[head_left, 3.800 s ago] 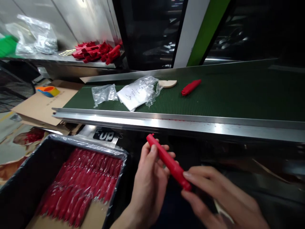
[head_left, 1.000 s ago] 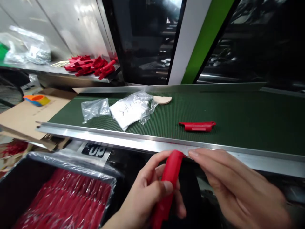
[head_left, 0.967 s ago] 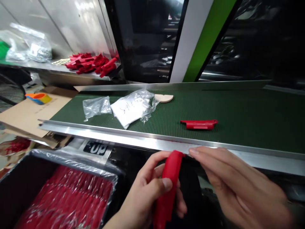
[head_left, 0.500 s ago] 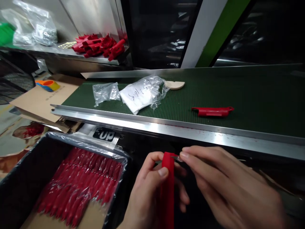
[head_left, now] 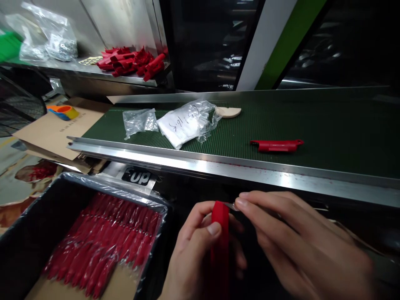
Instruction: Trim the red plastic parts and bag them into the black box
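My left hand is closed around a red plastic part held upright, its thumb pressed on the near face. My right hand pinches a small metal blade, most of it hidden by the fingers. The blade's tip is at the top right edge of the red part; whether it touches, I cannot tell. Beyond my hands, a similar red plastic piece lies on the green conveyor belt.
Lower left, a lined bin holds rows of red parts under plastic film. A metal rail edges the belt. Plastic bags and a beige half-round piece lie on it. More red parts sit on a metal shelf.
The view has shifted slightly. The thin red edge seen beside the blade before no longer shows, and more of the blade is visible. Both hands keep their grips.
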The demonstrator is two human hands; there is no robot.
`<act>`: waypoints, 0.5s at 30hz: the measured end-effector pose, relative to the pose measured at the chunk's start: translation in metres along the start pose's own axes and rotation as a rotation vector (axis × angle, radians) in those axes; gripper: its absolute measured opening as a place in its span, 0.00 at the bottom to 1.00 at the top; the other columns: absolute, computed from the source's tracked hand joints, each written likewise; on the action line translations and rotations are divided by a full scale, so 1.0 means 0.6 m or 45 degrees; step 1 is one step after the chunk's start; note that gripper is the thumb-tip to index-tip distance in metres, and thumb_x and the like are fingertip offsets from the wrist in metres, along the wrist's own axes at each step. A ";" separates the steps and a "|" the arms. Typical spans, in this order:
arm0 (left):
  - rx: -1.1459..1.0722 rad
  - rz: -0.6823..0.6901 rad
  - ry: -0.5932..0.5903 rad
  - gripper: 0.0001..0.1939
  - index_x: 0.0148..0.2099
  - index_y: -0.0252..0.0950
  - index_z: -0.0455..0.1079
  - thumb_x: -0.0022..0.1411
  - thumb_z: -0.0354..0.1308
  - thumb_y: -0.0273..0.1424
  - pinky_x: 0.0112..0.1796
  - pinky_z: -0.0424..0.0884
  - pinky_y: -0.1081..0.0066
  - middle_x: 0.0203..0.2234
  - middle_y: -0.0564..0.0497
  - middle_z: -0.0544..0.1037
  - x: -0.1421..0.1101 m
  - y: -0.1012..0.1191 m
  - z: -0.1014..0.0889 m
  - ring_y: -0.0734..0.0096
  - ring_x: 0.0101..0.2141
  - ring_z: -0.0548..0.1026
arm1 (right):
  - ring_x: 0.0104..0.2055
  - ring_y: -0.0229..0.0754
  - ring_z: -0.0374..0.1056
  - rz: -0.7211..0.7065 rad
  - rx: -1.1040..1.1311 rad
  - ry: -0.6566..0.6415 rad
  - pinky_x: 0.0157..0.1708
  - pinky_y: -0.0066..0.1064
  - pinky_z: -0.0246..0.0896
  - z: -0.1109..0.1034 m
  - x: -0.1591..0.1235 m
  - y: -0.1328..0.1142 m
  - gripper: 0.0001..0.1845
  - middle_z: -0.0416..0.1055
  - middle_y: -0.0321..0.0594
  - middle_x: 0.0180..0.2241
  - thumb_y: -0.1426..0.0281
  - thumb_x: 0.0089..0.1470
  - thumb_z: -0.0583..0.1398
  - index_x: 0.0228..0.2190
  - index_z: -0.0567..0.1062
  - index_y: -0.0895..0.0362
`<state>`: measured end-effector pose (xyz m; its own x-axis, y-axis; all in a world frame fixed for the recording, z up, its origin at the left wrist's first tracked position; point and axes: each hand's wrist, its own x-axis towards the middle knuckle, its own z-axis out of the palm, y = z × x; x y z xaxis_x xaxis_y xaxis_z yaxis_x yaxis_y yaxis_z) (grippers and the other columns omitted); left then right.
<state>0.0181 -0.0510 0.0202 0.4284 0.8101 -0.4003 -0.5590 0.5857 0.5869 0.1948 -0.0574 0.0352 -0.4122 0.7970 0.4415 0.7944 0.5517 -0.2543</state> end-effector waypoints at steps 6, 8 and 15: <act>0.073 0.017 0.019 0.11 0.43 0.35 0.70 0.62 0.56 0.36 0.24 0.65 0.78 0.33 0.50 0.75 0.002 0.000 -0.005 0.77 0.22 0.71 | 0.52 0.43 0.66 -0.012 0.013 0.044 0.50 0.34 0.63 0.004 0.001 0.000 0.21 0.72 0.44 0.48 0.81 0.59 0.54 0.53 0.71 0.59; 0.108 0.030 0.041 0.11 0.42 0.34 0.71 0.62 0.55 0.36 0.24 0.63 0.78 0.30 0.51 0.74 0.002 0.000 -0.003 0.78 0.22 0.69 | 0.51 0.42 0.66 -0.012 0.031 0.041 0.50 0.33 0.62 0.003 0.000 0.000 0.21 0.72 0.44 0.47 0.82 0.59 0.54 0.53 0.72 0.60; 0.049 -0.045 0.188 0.10 0.43 0.37 0.69 0.64 0.52 0.36 0.21 0.63 0.78 0.28 0.52 0.72 0.003 0.014 0.007 0.79 0.20 0.64 | 0.47 0.40 0.66 -0.059 0.062 0.023 0.45 0.31 0.61 0.005 -0.006 -0.014 0.20 0.73 0.42 0.45 0.81 0.61 0.51 0.50 0.75 0.60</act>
<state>0.0170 -0.0448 0.0274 0.3364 0.7861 -0.5186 -0.5169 0.6144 0.5961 0.1880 -0.0642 0.0330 -0.4394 0.7663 0.4688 0.7519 0.5993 -0.2748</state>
